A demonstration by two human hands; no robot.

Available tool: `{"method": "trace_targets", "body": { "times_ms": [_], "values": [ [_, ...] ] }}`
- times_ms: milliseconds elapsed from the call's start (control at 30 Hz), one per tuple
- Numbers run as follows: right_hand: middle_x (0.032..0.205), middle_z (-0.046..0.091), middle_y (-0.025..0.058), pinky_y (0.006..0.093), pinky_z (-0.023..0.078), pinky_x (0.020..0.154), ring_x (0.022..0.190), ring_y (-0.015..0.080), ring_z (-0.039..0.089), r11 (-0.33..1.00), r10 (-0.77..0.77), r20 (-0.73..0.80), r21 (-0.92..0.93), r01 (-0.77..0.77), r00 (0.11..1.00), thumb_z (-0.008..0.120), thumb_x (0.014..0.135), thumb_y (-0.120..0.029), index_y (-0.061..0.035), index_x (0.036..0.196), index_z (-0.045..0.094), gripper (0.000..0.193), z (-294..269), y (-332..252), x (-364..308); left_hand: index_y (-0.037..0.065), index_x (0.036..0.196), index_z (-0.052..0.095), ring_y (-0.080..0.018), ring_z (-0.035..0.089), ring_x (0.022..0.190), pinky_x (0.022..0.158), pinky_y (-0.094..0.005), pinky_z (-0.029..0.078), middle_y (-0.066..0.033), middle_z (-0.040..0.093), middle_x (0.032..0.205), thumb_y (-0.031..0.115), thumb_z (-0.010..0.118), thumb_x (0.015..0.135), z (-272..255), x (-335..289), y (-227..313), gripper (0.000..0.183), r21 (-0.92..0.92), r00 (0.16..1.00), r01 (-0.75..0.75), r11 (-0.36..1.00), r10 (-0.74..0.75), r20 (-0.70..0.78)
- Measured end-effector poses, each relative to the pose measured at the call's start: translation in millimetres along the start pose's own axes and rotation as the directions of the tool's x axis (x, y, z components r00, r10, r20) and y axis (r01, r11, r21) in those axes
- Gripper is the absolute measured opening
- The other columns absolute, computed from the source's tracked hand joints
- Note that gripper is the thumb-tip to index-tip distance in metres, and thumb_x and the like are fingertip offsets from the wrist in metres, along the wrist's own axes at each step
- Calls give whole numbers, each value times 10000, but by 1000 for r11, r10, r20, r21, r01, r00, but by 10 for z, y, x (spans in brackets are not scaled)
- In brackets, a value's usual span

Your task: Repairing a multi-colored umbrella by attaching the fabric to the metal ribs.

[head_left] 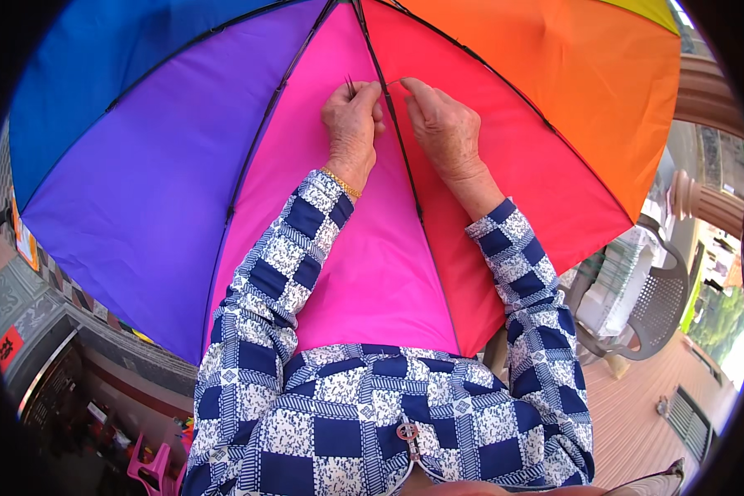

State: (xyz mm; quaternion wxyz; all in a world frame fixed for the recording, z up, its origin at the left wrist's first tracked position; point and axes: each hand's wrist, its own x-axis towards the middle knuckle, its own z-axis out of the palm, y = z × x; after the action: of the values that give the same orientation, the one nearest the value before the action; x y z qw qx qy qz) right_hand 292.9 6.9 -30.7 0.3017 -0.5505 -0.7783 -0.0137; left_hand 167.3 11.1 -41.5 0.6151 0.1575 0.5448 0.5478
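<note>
A rainbow-panelled umbrella (355,273) lies open in front of me, its inner side and black ribs towards me. My left hand (352,124) is closed over the pink panel, thumb and forefinger pressed together beside a black rib (396,124). Two thin dark points of a small tool (350,85) stick up from its fingers; the rest of the tool is hidden. On the rib's other side, over the red panel, my right hand (444,128) pinches a thin thread-like strand (394,82). That strand runs to the rib close to my left fingertips.
A grey plastic chair (661,306) with a pale, wrapped-looking item on it stands at the right, on brownish flooring. Brown railings (707,198) rise behind it. At the lower left are a pink plastic stool (149,467) and a dark doorway. The umbrella's near edge touches my patterned clothing.
</note>
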Motion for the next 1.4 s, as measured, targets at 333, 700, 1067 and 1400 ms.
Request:
{"method": "trace_targets", "body": {
  "times_ms": [333, 700, 1067, 1400],
  "values": [
    [726, 643, 106, 374, 505, 580, 670, 266, 636, 989, 139, 306, 5, -148, 942, 580, 800, -169, -109, 972, 634, 190, 22, 30, 248, 91, 747, 532, -72, 453, 455, 387, -213, 368, 21, 480, 559, 105, 625, 784, -7, 7, 3, 101, 11, 1000, -2, 1000, 2, 1],
    [760, 647, 160, 421, 502, 667, 748, 322, 631, 885, 341, 527, 100, -455, 779, 524, 747, -166, -70, 801, 678, 189, -120, -22, 101, 89, 731, 527, -73, 446, 442, 386, -214, 365, 14, 485, 555, 103, 619, 779, -10, -16, 13, 104, -2, 1000, 8, 1000, -8, 4],
    [750, 625, 89, 372, 495, 590, 674, 252, 622, 972, 201, 223, -166, -166, 954, 584, 785, -152, -103, 944, 652, 179, -250, -123, 40, 84, 725, 538, -78, 441, 433, 388, -216, 362, 13, 482, 545, 99, 616, 781, -33, 14, -10, 98, 5, 1000, -13, 1000, 13, 24],
    [736, 610, 67, 377, 492, 538, 647, 274, 614, 997, 31, 109, 73, -40, 993, 581, 782, -158, -124, 937, 636, 168, 99, 128, 247, 84, 740, 535, -75, 461, 469, 392, -217, 370, 12, 490, 569, 103, 616, 783, 2, -4, -12, 94, 24, 1000, -4, 1000, 4, -3]
  ]
}}
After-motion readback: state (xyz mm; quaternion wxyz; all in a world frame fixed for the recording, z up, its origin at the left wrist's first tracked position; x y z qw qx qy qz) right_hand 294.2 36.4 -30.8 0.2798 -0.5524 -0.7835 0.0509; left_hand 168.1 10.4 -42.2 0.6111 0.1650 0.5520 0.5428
